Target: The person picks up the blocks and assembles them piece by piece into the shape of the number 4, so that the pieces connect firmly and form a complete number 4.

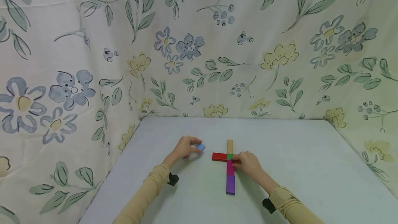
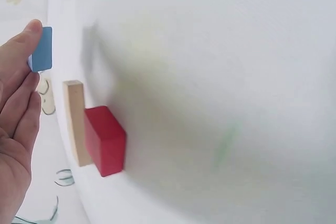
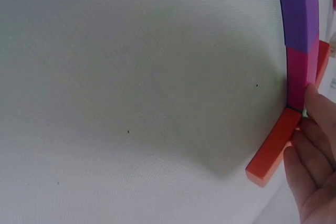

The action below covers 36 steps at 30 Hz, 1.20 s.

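At ten o'clock, our left hand pinches a blue block.
Likely mid-carry, needing alignment; right hand touches cross, grip unclear.

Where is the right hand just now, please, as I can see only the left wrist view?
Observer: The head view shows the right hand at the middle of a cross of blocks.

Operator: Thank you; could you tell me which block forms the end of the cross nearest the person?

Observer: That is a purple block.

Operator: And where is the blue block in the left hand relative to that cross?

Observer: It is to the left of the cross, apart from it, as the head view shows.
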Each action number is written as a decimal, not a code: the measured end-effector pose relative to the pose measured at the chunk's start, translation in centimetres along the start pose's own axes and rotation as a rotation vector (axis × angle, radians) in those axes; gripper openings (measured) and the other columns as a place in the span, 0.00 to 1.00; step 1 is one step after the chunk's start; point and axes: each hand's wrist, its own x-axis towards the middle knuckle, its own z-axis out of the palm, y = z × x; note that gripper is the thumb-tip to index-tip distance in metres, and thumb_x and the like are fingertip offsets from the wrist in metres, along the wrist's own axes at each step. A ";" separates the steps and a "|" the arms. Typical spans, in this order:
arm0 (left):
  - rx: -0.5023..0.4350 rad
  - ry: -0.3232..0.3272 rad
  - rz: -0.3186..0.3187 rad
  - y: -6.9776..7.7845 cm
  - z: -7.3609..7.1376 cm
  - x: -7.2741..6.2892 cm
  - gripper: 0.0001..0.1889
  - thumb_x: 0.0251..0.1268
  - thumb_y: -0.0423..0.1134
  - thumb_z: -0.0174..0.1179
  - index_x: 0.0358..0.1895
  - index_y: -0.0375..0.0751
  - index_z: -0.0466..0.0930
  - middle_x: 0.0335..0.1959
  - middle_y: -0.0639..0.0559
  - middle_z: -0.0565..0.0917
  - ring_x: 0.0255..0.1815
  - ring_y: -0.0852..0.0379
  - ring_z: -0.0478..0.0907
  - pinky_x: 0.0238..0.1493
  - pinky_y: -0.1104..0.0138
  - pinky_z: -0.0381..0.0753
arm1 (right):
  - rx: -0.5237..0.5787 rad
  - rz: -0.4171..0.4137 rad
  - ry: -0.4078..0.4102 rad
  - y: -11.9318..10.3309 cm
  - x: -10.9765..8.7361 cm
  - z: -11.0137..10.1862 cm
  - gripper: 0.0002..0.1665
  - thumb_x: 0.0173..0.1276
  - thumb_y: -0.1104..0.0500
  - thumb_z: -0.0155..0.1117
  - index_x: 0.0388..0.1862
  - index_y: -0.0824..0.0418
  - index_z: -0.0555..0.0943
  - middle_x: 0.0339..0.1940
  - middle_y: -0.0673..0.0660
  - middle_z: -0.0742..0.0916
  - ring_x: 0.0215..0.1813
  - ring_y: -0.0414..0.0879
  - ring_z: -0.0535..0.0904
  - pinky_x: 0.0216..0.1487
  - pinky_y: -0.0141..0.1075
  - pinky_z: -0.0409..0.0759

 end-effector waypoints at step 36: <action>-0.065 0.050 -0.088 2.2 3.2 0.3 0.21 0.51 0.36 0.71 0.51 0.36 0.82 0.50 0.45 0.85 0.53 0.49 0.81 0.56 0.57 0.79 | 0.009 0.057 -0.035 0.2 0.2 0.3 0.12 0.50 0.62 0.75 0.35 0.63 0.88 0.32 0.55 0.90 0.34 0.46 0.83 0.32 0.36 0.80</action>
